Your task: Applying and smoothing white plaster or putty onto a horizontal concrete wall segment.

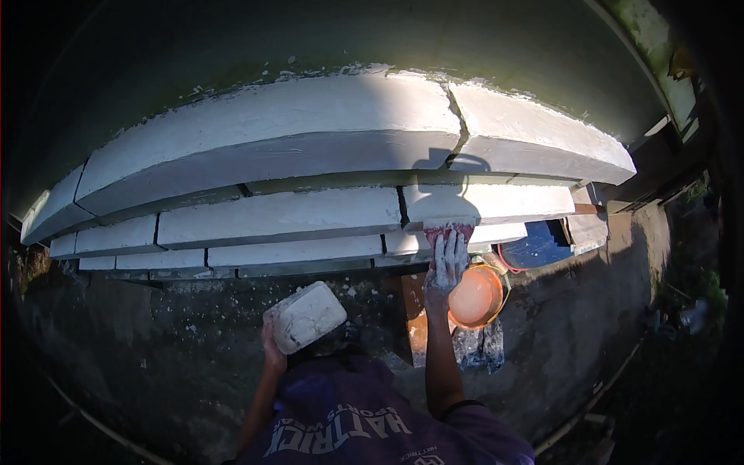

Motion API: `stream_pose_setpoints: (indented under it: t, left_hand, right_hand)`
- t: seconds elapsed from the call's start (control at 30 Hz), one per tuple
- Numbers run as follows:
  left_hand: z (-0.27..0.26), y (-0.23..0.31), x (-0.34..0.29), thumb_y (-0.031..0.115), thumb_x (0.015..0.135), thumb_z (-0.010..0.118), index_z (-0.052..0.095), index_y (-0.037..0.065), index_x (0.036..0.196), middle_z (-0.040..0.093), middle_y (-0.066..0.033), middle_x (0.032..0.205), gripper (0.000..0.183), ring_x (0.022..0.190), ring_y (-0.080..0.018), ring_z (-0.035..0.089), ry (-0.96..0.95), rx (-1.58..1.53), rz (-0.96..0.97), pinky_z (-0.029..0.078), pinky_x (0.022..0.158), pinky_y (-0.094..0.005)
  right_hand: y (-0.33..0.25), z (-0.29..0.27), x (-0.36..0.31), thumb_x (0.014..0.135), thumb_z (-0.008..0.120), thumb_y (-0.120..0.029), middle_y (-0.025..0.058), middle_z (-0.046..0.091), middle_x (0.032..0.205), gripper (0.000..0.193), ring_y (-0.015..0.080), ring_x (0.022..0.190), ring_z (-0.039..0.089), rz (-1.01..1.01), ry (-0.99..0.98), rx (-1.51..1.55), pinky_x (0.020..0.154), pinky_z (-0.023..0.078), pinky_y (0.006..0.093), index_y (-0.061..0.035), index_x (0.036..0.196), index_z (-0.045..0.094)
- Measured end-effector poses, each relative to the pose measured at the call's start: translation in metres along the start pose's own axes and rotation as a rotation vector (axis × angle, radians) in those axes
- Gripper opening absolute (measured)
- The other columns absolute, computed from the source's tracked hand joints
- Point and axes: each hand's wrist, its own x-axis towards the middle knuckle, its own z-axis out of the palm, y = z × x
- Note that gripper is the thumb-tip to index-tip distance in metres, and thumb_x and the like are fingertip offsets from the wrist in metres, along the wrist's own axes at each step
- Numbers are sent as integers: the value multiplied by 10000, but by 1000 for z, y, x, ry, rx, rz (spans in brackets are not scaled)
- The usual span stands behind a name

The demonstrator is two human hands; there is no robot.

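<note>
My right hand (446, 267), coated in white paste, grips a reddish putty spreader (450, 228). Its whitened edge rests against the front of a white stepped ledge (511, 203), near a dark vertical gap. Low on the left, my left hand (273, 341) holds a white rectangular tub or block (310, 318) with grey smears by its side; which of the two it is I cannot tell. Above, a wider white ledge (271, 116) runs along the wall, split by a jagged gap. A shadow of my head and arm falls across the ledges.
An orange bucket (476, 297) with pale contents stands just right of my right forearm. A blue tub (535, 246) sits beyond it, and a crumpled plastic bag (480, 346) lies nearer. A brown board (415, 314) is beside the bucket. White splatters dot the dark ground (194, 329).
</note>
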Motion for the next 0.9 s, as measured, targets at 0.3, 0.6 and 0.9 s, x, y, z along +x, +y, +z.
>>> stream_pose_setpoints:
  t: [0.3,0.6,0.9]
  left_hand:
    - [-8,-4,-4,493,962,345,374,56,1362,464,-127,1330,593,1205,-277,486,16,-93,-27,413,997,-432]
    - [-19,-17,-3,476,960,362,382,64,1363,453,-115,1344,576,1234,-263,454,-23,-145,-81,365,1030,-411]
    - [-13,-12,-2,517,978,222,346,26,1372,465,-172,1331,642,1197,-309,506,-43,-71,-17,430,999,-469]
  right_hand:
    - [19,38,-85,818,505,-9,141,517,1323,430,345,1235,477,51,-140,248,1015,379,500,-77,1236,578]
    - [35,-30,42,794,476,10,153,563,1244,442,354,1172,507,29,-69,87,987,394,452,-46,1221,575]
    - [-19,-38,29,765,427,33,158,546,1268,511,332,1190,494,0,-248,165,1018,370,443,-45,1254,550]
